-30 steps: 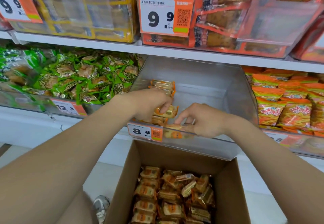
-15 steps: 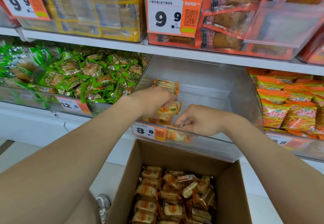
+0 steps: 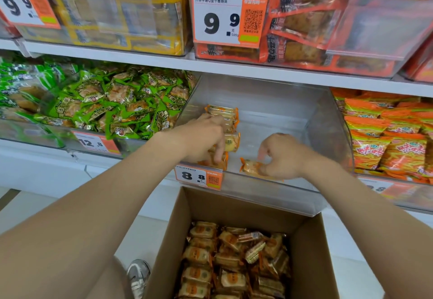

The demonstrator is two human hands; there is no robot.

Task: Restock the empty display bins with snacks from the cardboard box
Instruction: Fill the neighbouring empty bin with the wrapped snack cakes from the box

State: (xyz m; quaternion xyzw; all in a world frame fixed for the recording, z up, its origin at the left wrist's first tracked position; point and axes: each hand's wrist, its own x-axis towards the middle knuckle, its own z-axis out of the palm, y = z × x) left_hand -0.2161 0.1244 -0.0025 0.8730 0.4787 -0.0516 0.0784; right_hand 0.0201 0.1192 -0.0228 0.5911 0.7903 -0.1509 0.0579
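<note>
A clear plastic display bin [image 3: 328,120] sits on the middle shelf and holds a few orange-wrapped snack packets [image 3: 223,113] stacked along its left wall. My left hand [image 3: 206,139] rests on that stack, fingers pressed against the packets. My right hand [image 3: 283,155] is at the bin's front edge, fingers pinching one orange snack packet [image 3: 249,166] that lies on the bin floor. Below, the open cardboard box [image 3: 168,235] holds several of the same packets [image 3: 234,261].
A bin of green packets [image 3: 112,104] stands to the left, a bin of orange bags [image 3: 386,139] to the right. Yellow and orange packs fill the upper shelf. Price tags [image 3: 199,177] hang on the bin fronts. A grey shoe [image 3: 138,275] shows beside the box.
My right hand has moved right and down along the bin's front edge with one packet. My left hand stays on the stack at the left wall.
</note>
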